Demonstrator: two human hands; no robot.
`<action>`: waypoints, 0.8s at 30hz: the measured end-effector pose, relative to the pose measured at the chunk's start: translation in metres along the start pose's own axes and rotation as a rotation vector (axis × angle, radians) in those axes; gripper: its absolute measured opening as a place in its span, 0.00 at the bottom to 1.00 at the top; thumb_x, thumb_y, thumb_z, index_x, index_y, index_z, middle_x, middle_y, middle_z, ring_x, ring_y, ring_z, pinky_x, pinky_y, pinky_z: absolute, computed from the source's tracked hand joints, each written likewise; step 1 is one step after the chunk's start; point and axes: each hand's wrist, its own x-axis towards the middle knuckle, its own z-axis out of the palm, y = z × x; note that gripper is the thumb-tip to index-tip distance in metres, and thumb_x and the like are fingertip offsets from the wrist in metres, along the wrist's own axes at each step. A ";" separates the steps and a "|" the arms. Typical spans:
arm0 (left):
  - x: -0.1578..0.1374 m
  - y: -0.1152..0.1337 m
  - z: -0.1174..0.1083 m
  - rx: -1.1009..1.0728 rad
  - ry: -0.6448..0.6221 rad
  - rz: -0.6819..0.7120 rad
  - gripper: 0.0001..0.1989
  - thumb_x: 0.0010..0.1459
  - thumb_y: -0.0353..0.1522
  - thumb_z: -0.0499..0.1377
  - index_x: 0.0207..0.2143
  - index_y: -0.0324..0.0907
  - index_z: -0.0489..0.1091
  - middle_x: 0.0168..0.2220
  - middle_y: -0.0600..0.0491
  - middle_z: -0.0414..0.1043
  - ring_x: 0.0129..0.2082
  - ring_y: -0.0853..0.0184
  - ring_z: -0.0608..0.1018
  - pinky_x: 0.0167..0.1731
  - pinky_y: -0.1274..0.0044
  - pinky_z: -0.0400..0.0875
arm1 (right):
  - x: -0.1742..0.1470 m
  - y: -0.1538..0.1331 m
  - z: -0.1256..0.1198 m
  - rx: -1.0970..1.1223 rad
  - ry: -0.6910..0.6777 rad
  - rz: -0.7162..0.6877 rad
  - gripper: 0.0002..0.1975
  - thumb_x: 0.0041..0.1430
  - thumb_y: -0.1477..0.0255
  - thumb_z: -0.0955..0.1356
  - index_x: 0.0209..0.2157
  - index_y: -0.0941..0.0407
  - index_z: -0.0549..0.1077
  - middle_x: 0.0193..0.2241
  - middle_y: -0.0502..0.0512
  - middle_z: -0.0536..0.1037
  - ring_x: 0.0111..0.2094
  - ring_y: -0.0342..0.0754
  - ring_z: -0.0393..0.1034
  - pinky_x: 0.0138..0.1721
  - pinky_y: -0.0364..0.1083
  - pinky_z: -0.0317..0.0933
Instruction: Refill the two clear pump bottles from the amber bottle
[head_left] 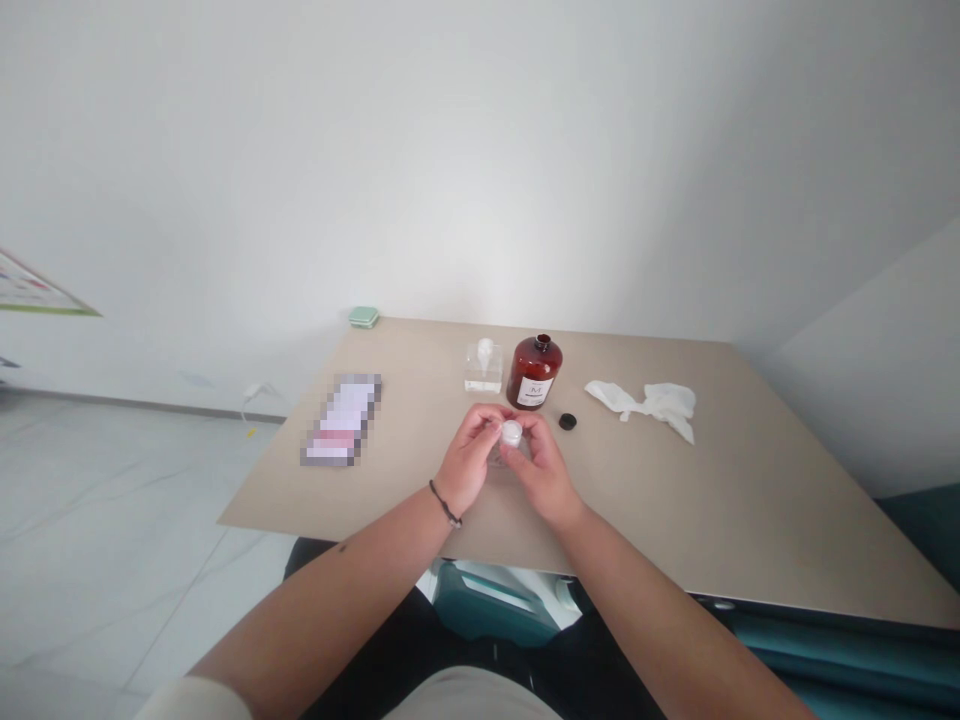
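Close together over the table's front middle, my left hand and my right hand are closed around a small clear bottle with a white cap. The thumb of my right hand lies against the cap, and the left fingers press at its other side. Much of the bottle's clear body is hidden by the hands. Just beyond them stands a dark red-brown bottle, upright, its neck uncapped and a white label on its front. A small black cap lies to the right of it.
Left of the brown bottle is a clear square bottle with a white top. A crumpled white tissue lies on the right, a blurred-out phone on the left. A green box sits at the back left corner of the beige table.
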 end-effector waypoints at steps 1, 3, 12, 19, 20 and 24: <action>0.000 0.000 0.000 -0.003 0.001 0.004 0.12 0.64 0.44 0.63 0.37 0.45 0.73 0.45 0.52 0.77 0.48 0.62 0.76 0.53 0.71 0.69 | 0.000 -0.001 -0.001 -0.001 -0.015 -0.014 0.14 0.64 0.56 0.70 0.45 0.48 0.70 0.47 0.54 0.75 0.50 0.54 0.70 0.55 0.57 0.64; 0.000 0.000 0.000 -0.004 0.001 0.004 0.13 0.64 0.45 0.63 0.37 0.46 0.73 0.45 0.53 0.77 0.47 0.63 0.76 0.52 0.72 0.69 | 0.001 -0.002 -0.002 -0.009 -0.040 -0.039 0.12 0.66 0.57 0.69 0.45 0.48 0.71 0.48 0.55 0.75 0.51 0.54 0.69 0.56 0.57 0.63; 0.001 0.003 0.002 -0.016 -0.001 -0.018 0.18 0.62 0.49 0.64 0.37 0.44 0.73 0.44 0.51 0.77 0.45 0.63 0.77 0.49 0.72 0.70 | 0.000 0.002 0.001 0.022 0.009 0.016 0.14 0.62 0.59 0.72 0.44 0.49 0.69 0.46 0.53 0.75 0.49 0.53 0.70 0.55 0.56 0.63; 0.001 0.003 0.001 -0.008 0.003 -0.016 0.18 0.61 0.50 0.64 0.37 0.44 0.73 0.44 0.51 0.77 0.45 0.63 0.76 0.49 0.73 0.70 | 0.001 -0.002 -0.002 -0.017 -0.041 -0.047 0.13 0.64 0.59 0.70 0.47 0.48 0.72 0.48 0.54 0.74 0.51 0.54 0.69 0.57 0.57 0.61; 0.001 0.002 0.001 -0.011 -0.001 -0.019 0.18 0.61 0.50 0.64 0.37 0.44 0.73 0.45 0.51 0.77 0.45 0.63 0.76 0.48 0.73 0.70 | 0.001 -0.002 -0.002 -0.010 -0.026 -0.029 0.14 0.62 0.59 0.72 0.47 0.48 0.71 0.47 0.54 0.75 0.50 0.54 0.69 0.56 0.56 0.62; 0.001 0.001 0.000 -0.010 -0.011 -0.012 0.17 0.63 0.48 0.63 0.37 0.44 0.73 0.45 0.51 0.77 0.46 0.63 0.77 0.50 0.73 0.70 | 0.001 -0.001 0.000 0.017 0.015 0.021 0.14 0.60 0.61 0.73 0.44 0.49 0.69 0.46 0.53 0.75 0.48 0.53 0.70 0.54 0.56 0.63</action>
